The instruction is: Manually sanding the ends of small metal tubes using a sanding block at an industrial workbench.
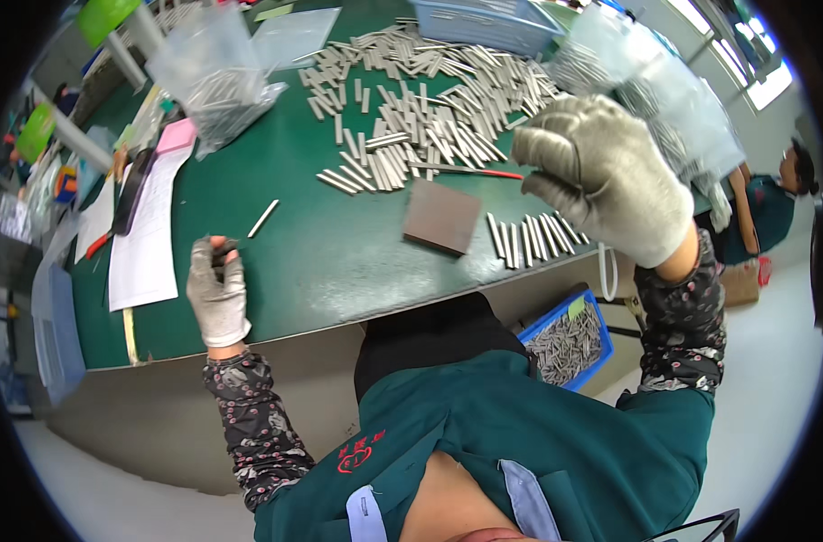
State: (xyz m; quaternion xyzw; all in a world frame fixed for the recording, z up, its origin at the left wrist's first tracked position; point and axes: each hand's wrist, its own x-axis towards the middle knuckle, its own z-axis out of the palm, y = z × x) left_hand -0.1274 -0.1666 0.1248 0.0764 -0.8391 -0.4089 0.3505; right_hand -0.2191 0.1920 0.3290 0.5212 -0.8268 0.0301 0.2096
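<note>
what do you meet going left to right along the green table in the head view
white paper sheet → left hand → lone metal rod → brown block → row of metal rods → right hand

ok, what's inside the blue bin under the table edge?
The blue bin holds a heap of thin grey metal rods, loose and jumbled, with a small light tag near its upper corner. Its far part is hidden under the green table, and how deep the heap goes cannot be seen.

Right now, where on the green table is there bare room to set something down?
Bare green table lies between the left hand and the brown block. It is crowded farther back, where the pile of metal rods spreads, and at the rod row.
</note>
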